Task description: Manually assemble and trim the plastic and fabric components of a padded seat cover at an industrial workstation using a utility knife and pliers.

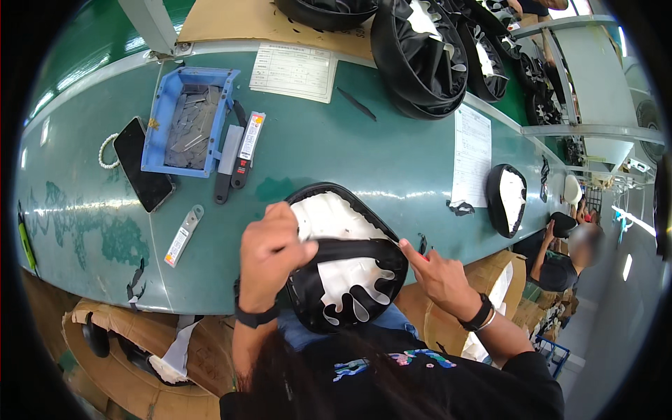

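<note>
In front of me, over the table's near edge and my lap, is a rounded black cover (306, 301) with a white inner layer and scalloped white tabs. A black strip (353, 249) of its material runs across its middle. My left hand (269, 255) is closed at the cover's left side, gripping the strip's left end. On the right edge rests my right hand (446, 281), its fingers closed around a small red tool (414, 253) that is mostly hidden. The index finger points along the tool toward the cover's rim.
On the green table (308, 147) lie a blue bin (155, 140) of grey scraps, several cutter knives (245, 147), a phone (140, 164), bracelet and papers (294, 71). More black covers (420, 84) stack beyond it. Cardboard boxes (203, 350) flank me. A co-worker (560, 262) sits right.
</note>
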A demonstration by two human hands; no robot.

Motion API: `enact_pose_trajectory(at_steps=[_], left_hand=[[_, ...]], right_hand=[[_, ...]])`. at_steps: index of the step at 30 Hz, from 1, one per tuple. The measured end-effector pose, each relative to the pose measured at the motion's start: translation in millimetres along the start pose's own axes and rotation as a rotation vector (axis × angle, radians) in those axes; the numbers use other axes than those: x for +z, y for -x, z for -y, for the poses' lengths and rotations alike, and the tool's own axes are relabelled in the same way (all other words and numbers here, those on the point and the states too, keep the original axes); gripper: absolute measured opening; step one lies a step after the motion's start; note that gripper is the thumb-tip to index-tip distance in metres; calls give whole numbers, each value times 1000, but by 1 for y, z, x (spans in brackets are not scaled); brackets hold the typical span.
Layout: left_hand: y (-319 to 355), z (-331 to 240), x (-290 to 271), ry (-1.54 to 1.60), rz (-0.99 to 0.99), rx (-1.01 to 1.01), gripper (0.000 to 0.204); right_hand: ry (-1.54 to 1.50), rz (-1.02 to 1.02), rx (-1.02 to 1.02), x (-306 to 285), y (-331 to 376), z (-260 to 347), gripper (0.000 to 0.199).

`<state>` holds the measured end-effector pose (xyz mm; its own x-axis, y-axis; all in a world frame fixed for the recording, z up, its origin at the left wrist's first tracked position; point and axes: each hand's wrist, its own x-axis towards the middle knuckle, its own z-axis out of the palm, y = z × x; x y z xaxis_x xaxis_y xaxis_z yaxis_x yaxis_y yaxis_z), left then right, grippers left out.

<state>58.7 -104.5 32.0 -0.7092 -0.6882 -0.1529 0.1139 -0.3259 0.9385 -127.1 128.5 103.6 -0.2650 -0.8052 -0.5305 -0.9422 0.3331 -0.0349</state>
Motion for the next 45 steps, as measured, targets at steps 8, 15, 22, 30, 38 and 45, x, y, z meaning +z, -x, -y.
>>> enact_pose_trajectory(at_steps=[8,15,22,30,38,45], left_hand=[[57,-20,-3,579,-265,303,29],[71,38,1,-605,-748,-15,27],[138,53,14,-742,-229,-479,45],[33,69,143,-1120,-213,264,17],[17,86,132,-910,-34,47,22],[11,51,107,-387,90,-302,32]], right_hand=[[-271,-131,139,71,44,13,63],[-618,-327,26,87,27,16,61],[-936,-409,-65,80,-68,-55,70],[-837,-399,-366,47,-95,-63,58],[-383,-294,-195,32,-24,-90,52],[-142,-222,-181,40,-19,-64,60]])
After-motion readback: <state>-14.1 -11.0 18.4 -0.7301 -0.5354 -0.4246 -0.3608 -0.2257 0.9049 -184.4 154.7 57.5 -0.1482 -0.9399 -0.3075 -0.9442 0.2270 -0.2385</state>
